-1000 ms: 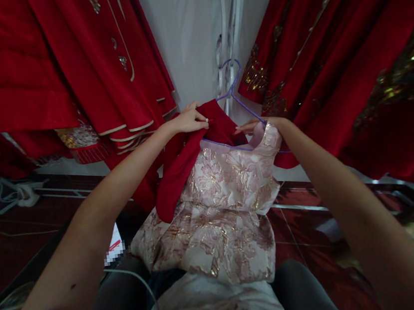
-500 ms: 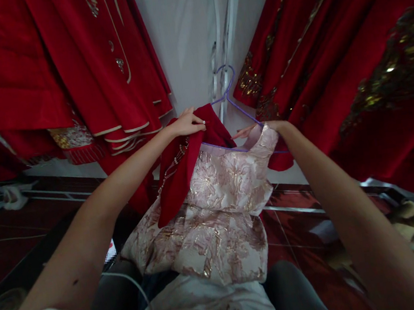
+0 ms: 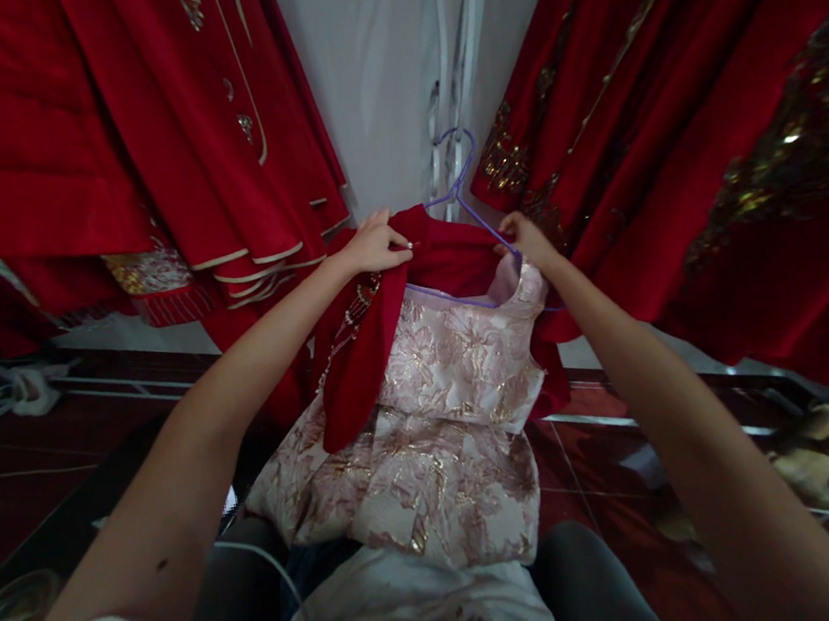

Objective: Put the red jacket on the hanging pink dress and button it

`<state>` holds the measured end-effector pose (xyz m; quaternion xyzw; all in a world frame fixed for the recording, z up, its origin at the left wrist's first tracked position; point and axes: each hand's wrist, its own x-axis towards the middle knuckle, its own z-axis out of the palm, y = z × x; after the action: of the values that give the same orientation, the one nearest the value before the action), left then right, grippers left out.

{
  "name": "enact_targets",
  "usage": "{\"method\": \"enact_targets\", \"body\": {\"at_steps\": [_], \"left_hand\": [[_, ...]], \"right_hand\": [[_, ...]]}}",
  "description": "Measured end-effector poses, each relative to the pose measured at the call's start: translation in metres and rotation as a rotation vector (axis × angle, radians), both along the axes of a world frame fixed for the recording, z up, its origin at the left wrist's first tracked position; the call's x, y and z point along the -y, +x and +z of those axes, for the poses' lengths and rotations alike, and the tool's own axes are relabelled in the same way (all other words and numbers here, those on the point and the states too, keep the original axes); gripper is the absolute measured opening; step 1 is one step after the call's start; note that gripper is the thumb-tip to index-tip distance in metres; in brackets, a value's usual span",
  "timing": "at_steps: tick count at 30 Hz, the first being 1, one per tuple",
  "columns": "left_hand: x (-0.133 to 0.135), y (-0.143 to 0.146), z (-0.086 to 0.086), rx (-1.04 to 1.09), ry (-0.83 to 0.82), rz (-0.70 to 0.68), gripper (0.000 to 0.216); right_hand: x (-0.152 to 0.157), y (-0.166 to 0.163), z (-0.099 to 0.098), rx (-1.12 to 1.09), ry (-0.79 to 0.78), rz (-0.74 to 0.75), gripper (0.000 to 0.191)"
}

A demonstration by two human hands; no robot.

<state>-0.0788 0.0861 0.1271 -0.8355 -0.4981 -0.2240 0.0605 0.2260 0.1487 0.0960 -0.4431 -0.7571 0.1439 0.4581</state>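
A pale pink and gold brocade dress (image 3: 438, 378) lies across my lap on a purple hanger (image 3: 476, 210). A red jacket (image 3: 357, 398) with beaded trim is draped around the dress's shoulders, and part of it shows behind the neckline. My left hand (image 3: 376, 245) is closed on the red jacket's edge at the left shoulder. On the other side, my right hand (image 3: 527, 238) pinches the red cloth by the hanger's right arm, just above the dress's shoulder strap. The tips of the right fingers are partly hidden.
Red garments (image 3: 206, 155) with gold trim hang at the left, and red sequinned ones (image 3: 665, 139) hang at the right. A white metal rail (image 3: 464, 42) stands between them. Cloth and other items (image 3: 825, 451) lie at the lower right on the tiled floor.
My right hand has come out from behind the dress's shoulder and now pinches the red jacket there. The red cloth now stretches behind the neckline to the right. My left hand has kept its hold.
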Motion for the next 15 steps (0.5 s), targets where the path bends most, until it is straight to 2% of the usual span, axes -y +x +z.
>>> {"method": "enact_targets", "body": {"at_steps": [3, 5, 7, 11, 15], "left_hand": [[0.004, 0.003, 0.000, -0.030, 0.012, 0.001, 0.030], [0.007, 0.006, -0.001, -0.047, 0.006, 0.006, 0.030], [0.008, 0.011, -0.003, -0.053, 0.003, 0.012, 0.029], [0.011, 0.017, -0.007, -0.036, 0.002, 0.016, 0.028], [0.014, 0.018, -0.010, -0.022, 0.001, 0.016, 0.027]], "right_hand": [[0.004, 0.017, 0.005, 0.016, 0.100, -0.239, 0.029], [0.014, 0.035, 0.008, 0.049, 0.112, -0.348, 0.031], [0.027, 0.057, 0.011, 0.129, 0.094, -0.375, 0.030], [0.049, 0.098, 0.018, 0.303, 0.171, -0.368, 0.034], [0.066, 0.118, 0.024, 0.442, 0.131, -0.421, 0.040]]}}
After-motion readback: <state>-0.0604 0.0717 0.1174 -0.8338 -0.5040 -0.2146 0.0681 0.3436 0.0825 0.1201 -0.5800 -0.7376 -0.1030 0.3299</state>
